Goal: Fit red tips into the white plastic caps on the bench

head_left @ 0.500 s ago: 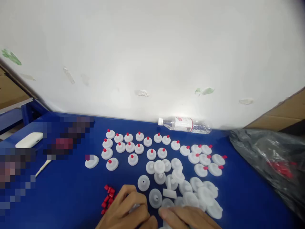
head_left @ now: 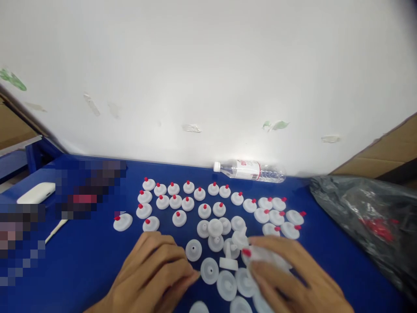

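Note:
My right hand point(head_left: 289, 278) is closed on a white plastic cap with a red tip point(head_left: 252, 254), low over the loose pile of plain white caps point(head_left: 215, 243). To its left, my left hand point(head_left: 156, 269) rests on the blue table point(head_left: 91, 261). Its fingers are curled together into a pinch beside a plain cap point(head_left: 193, 250), and what they hold is hidden. Further back, several white caps with red tips point(head_left: 187, 202) lie in rows across the table.
A clear plastic bottle point(head_left: 249, 170) lies on its side against the white wall point(head_left: 208, 78). A black plastic bag point(head_left: 368, 217) with red pieces inside takes up the right side. A white object point(head_left: 35, 192) lies at the far left, and cardboard point(head_left: 384, 156) stands at the right.
Both hands have moved forward into view. My right hand now shows a red-tipped white cap in its fingers. My left hand has slid left and covers the small pile of red plugs.

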### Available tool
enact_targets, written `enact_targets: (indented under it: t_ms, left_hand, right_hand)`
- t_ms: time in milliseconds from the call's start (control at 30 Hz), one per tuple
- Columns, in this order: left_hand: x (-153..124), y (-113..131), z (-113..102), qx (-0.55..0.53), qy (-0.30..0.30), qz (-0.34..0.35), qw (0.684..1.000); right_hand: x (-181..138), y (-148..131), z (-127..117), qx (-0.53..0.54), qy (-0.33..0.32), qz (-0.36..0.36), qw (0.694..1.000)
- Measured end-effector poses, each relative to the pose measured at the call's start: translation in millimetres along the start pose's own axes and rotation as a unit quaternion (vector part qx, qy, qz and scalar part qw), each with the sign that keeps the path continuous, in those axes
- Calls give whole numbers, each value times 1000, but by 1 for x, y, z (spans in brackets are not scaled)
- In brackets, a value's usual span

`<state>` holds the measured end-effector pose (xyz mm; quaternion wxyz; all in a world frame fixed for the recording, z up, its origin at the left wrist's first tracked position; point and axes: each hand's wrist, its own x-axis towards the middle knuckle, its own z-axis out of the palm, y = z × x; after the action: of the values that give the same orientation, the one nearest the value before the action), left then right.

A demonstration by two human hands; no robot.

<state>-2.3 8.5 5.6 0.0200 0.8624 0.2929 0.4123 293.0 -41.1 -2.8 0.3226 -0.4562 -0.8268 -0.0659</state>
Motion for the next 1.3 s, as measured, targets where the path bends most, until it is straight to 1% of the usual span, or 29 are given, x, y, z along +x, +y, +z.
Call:
enact_targets:
  t_ms: [33, 67, 167, 267, 467, 600, 667, 733, 833, 933, 1033, 1167, 1233, 1300]
  left_hand:
    - [2, -3, -2, 8, 2, 2, 1000]
    - [3, -7, -3, 17, 2, 1, 1000]
    - [0, -16, -6, 39, 3, -10, 999]
    - [-5, -22, -5, 44, -3, -17, 999]
    - [-8, -27, -5, 31, 0, -28, 999]
    - [-7, -27, -11, 36, -36, -47, 998]
    - [-7, -29, -13, 25, -59, -66, 996]
    - [-6, -34, -13, 14, -87, -69, 994]
    - [-4, -43, -14, 15, -118, -54, 991]
    - [-2, -52, -16, 26, -135, -11, 990]
    - [-1, -58, -17, 61, -171, 25, 983]
    - [-3, -58, -15, 88, -194, 32, 976]
    - [-2, -56, -16, 76, -200, 32, 976]
    - [2, -53, -20, 58, -217, 21, 974]
  right_hand:
    - [1, 10, -1, -8, 5, -14, 1000]
    - [3, 18, -2, -19, 11, -13, 1000]
    - [8, 32, -2, -48, 9, 18, 999]
    - [11, 37, -1, -66, -17, 22, 997]
    - [10, 41, 2, -114, -77, -23, 990]
    - [9, 43, 3, -128, -107, -35, 985]
    - [9, 43, 2, -130, -109, -39, 985]
    - [9, 43, 0, -133, -101, -34, 985]
    - [8, 42, -2, -134, -93, -35, 986]
    - [8, 40, -3, -130, -110, -64, 983]
    - [10, 38, -2, -128, -127, -94, 979]
    - [12, 37, -3, -119, -129, -101, 979]
    - [12, 37, -3, -110, -123, -98, 981]
    - [11, 37, -4, -103, -116, -96, 983]
